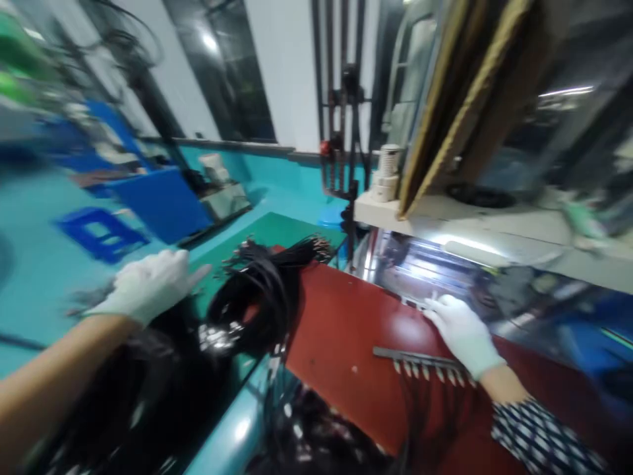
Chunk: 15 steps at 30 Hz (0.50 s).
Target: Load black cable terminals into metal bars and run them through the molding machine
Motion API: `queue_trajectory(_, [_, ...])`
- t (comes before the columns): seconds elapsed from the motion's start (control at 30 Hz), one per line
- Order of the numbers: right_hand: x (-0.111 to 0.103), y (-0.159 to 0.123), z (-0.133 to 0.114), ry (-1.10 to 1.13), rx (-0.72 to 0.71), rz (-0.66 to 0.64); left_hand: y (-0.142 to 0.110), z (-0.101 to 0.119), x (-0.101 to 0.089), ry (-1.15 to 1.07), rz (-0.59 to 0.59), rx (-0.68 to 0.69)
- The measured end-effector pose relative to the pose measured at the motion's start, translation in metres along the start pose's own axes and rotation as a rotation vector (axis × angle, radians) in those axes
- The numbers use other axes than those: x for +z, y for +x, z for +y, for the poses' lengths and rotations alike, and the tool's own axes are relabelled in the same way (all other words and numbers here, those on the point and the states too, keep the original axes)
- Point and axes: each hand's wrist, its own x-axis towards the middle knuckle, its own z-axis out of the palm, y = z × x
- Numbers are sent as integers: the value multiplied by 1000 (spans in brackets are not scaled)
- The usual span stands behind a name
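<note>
Cut-off black cables [168, 389], perhaps bundled, blur near the left hand [151, 282].

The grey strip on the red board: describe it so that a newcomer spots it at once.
Find the big red board. The grey strip lies on it, just below the white-gloved right hand in the picture. It is straight, with a row of pale tips and dark cables trailing from it, unlike the coiled black cables to its left.

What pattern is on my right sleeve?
Your right sleeve has a pale crisscross pattern on dark cloth, seen best in the head view.
</note>
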Motion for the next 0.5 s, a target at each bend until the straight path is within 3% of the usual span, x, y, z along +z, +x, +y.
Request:
queue_trajectory(0.07, [-8, 1, -12, 9, 32, -60, 1, 75, -5, -258, -104, 479])
queue_trajectory(0.13, [-12, 2, -16, 41, 79, -85, -11, 160, 4, -449, -165, 831])
queue_trajectory(0.2, [-12, 0, -15, 63, 116, -88, -26, 242, 25, -528, -189, 1032])
queue_trajectory(0.27, [-12, -3, -13, 98, 141, -72, -34, 306, 52, -551, -218, 1134])
queue_trajectory(0.37, [-12, -5, -10, 198, 143, -32, -30, 357, 86, -591, -210, 1207])
queue_trajectory(0.5, [-15, 1, -6, 411, 116, 43, -18, 362, 107, -651, -170, 1269])
